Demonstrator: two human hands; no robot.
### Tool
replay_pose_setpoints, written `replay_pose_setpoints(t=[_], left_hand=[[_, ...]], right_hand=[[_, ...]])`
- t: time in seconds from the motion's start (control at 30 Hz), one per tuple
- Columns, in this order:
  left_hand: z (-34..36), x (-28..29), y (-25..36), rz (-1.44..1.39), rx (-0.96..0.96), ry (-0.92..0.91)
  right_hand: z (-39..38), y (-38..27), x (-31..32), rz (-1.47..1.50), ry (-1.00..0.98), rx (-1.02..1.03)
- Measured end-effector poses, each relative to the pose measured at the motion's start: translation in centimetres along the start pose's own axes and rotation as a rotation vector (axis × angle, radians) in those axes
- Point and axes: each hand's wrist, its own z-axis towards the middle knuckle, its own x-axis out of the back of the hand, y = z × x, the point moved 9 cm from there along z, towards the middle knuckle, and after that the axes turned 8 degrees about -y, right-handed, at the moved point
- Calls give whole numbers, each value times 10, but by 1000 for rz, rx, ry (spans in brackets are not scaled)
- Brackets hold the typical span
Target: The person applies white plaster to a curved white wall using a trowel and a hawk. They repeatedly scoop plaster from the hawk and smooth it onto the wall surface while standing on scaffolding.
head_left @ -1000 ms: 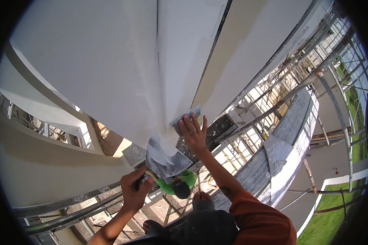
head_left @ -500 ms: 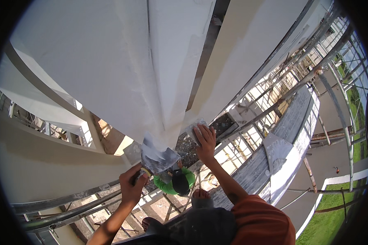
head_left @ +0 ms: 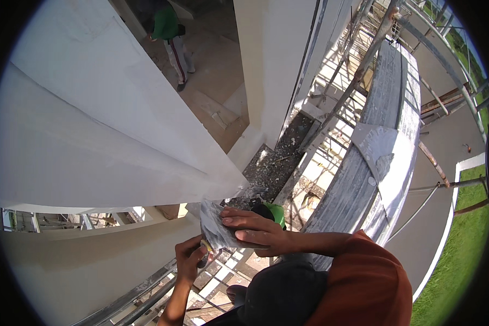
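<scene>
My left hand [head_left: 189, 262] is closed around the yellowish handle of a wide plastering blade [head_left: 214, 231]. The grey, plaster-smeared blade lies against the lower edge of the white wall [head_left: 108, 141]. My right hand [head_left: 255, 231] rests flat on the blade's face with its fingers spread, pressing rather than gripping. Just behind my right hand shows a green helmet or cap [head_left: 277, 213], belonging to someone below. My orange sleeve [head_left: 364, 282] fills the lower right.
Scaffold tubes [head_left: 364, 60] and a plaster-spattered plank [head_left: 386, 108] run along the right. Debris lies on a dark ledge [head_left: 277, 163]. A person in a green shirt [head_left: 165, 24] stands on the floor at the top. Grass [head_left: 462, 244] lies far below right.
The view has swung so the wall fills the left. My right hand went from reaching up the wall to lying flat on the blade. Both hands sit lower at the wall's edge.
</scene>
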Motion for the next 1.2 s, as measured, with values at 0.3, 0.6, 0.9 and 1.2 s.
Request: replay_pose_setpoints(t=[0.3, 0.6, 0.9, 1.2], left_hand=[[-10, 3, 49, 274, -174, 86], [-14, 22, 58, 228, -362, 52], [4, 10, 47, 85, -171, 148], [3, 17, 28, 205, -221, 110]], right_hand=[[-20, 30, 3, -407, -371, 42], [-114, 122, 14, -213, -118, -480], [-243, 181, -16, 152, 377, -1115], [-255, 216, 13, 73, 359, -1260]])
